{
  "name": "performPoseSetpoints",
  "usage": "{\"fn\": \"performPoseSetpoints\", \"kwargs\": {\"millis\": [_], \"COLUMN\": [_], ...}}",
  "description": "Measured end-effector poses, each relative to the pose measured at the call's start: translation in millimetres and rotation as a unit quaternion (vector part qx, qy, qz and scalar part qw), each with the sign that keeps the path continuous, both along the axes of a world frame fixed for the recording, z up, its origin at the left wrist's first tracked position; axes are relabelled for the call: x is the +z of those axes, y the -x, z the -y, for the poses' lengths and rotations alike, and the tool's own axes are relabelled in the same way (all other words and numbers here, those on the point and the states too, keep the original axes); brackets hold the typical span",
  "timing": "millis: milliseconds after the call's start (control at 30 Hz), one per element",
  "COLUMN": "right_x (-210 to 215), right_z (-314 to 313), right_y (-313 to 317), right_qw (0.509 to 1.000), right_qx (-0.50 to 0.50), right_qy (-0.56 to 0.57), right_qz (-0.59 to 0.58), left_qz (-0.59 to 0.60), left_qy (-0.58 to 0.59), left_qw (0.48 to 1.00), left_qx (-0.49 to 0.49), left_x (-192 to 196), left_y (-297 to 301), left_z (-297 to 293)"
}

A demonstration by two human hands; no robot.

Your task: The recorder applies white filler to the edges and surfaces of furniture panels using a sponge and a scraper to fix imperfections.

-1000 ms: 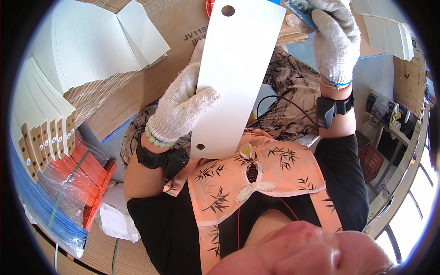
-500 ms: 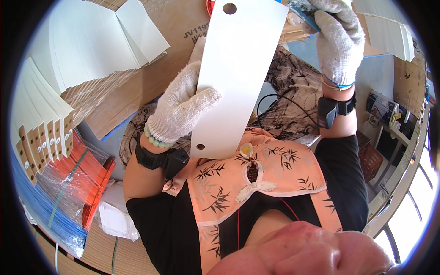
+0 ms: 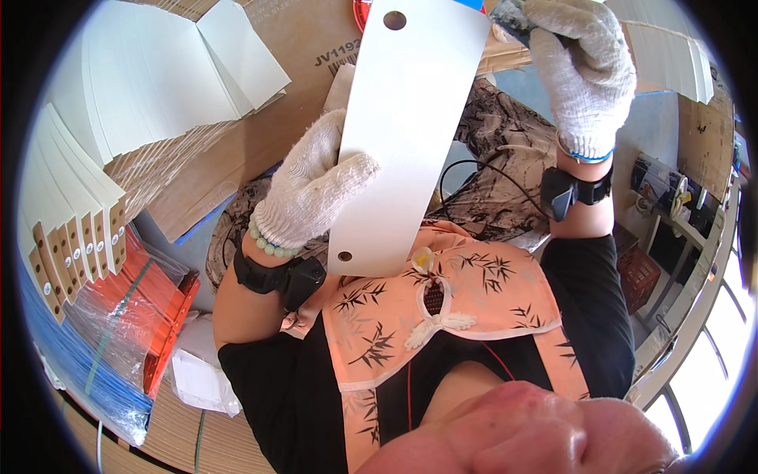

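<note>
My left hand [image 3: 308, 186], in a white knitted glove, grips a long white panel [image 3: 407, 134] by its left edge. The thumb lies across the panel's face; the fingers go behind it, out of sight. One round hole shows near each end of the panel, and its lower end rests by my peach apron [image 3: 450, 308]. At the upper right, my gloved right hand [image 3: 588, 75] is closed around a worn blue-grey piece [image 3: 512, 20], perhaps a rag, beside the panel's upper right corner. Most of that piece is hidden in the glove.
Several white panels [image 3: 150, 79] lie fanned on cardboard at the upper left. Others with brown holed ends [image 3: 99, 241] stand below them, near orange [image 3: 170, 332] and blue wrapped stacks. More white sheets [image 3: 667, 55] are at the upper right. A black cable [image 3: 493, 162] crosses my lap.
My right hand has shifted slightly right and down, and turned a little, with the blue-grey piece in it. The left hand and the panel have barely moved.
</note>
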State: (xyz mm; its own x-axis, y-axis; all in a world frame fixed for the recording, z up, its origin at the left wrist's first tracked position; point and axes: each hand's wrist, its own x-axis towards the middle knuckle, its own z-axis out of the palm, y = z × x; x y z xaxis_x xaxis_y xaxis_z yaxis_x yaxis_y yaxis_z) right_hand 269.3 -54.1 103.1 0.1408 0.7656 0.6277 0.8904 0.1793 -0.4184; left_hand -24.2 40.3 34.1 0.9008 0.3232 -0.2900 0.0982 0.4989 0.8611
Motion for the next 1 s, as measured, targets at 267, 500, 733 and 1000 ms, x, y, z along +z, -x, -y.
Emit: {"fn": "performPoseSetpoints", "kwargs": {"millis": [267, 500, 733, 1000], "right_x": [-8, -11, -23, -27], "right_z": [-6, -7, -15, -8], "right_y": [8, 6, 4, 2], "right_qw": [0.999, 1.000, 0.997, 0.979], "right_qx": [-0.049, -0.016, -0.063, -0.100], "right_qy": [0.002, -0.020, 0.022, 0.027], "right_qz": [-0.017, -0.011, 0.028, -0.178], "left_qz": [0.007, -0.022, -0.006, -0.099], "left_qy": [0.004, 0.003, 0.017, 0.039], "left_qw": [1.000, 1.000, 1.000, 0.973], "left_qx": [0.018, 0.003, -0.005, -0.205], "left_x": [-4, -7, -8, -12], "left_y": [3, 2, 3, 1], "left_z": [-5, -8, -8, -18]}}
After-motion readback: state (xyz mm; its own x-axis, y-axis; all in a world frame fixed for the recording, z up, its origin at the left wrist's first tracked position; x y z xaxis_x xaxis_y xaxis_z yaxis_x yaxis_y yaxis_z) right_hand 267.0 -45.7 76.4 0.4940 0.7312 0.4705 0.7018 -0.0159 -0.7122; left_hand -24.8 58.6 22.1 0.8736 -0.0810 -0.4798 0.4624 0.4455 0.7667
